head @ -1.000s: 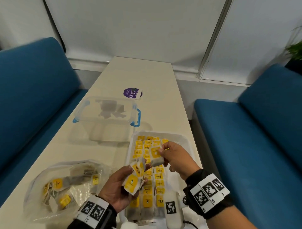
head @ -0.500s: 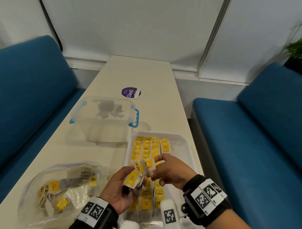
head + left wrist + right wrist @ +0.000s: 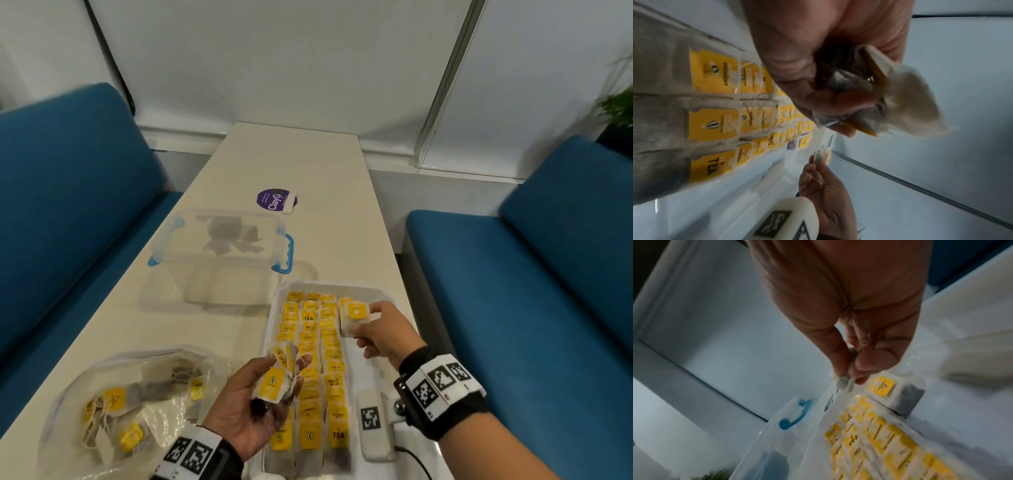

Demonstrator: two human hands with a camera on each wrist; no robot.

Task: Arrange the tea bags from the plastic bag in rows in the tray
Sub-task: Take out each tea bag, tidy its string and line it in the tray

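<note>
A white tray (image 3: 383,294) holds several rows of tea bags (image 3: 310,342) with yellow tags. My right hand (image 3: 380,329) pinches a single tea bag (image 3: 354,318) over the tray's far right part, just above a bag lying there (image 3: 890,389). In the right wrist view the thumb and forefinger pinch that bag's edge (image 3: 845,382). My left hand (image 3: 253,401) grips a small bunch of tea bags (image 3: 279,377) over the tray's near left side; the same bunch (image 3: 869,97) shows in the left wrist view. A clear plastic bag (image 3: 133,407) with more tea bags lies at the near left.
A clear box with blue handles (image 3: 222,246) stands on the table behind the tray, a few dark bags inside. A purple round label (image 3: 274,200) lies farther back. Blue sofas (image 3: 548,274) flank the narrow table (image 3: 308,161). A white device (image 3: 373,421) lies at the tray's near right.
My right hand came back to the left hand's bunch, took a tea bag from it, and has carried it out to the tray's far right. The left hand stayed in place.
</note>
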